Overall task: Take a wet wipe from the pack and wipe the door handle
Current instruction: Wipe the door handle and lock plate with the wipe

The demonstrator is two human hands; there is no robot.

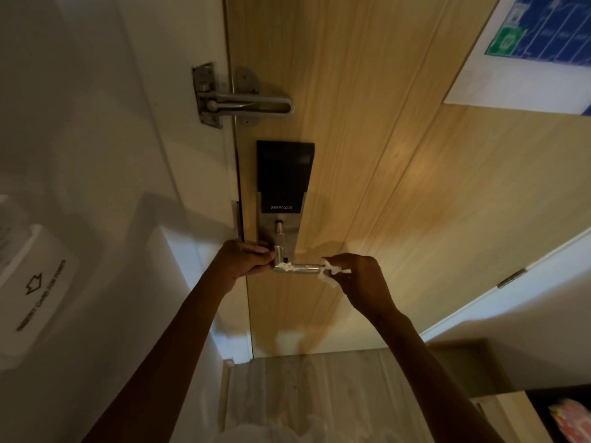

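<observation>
A silver lever door handle [302, 267] juts from a smart lock plate [281, 199] on the wooden door [399, 187]. A white wet wipe [331, 274] is stretched along the handle, with a bunched bit showing near the handle's root. My right hand [358, 279] pinches the wipe at the handle's free end. My left hand [246, 260] grips the other end of the wipe at the handle's root, beside the plate. The wipe pack is out of sight.
A metal swing-bar door guard [236, 102] sits above the lock. A card-slot power switch [35, 282] is on the left wall. A blue evacuation notice [527, 49] hangs on the door at upper right. A colourful packet [572, 417] lies at lower right.
</observation>
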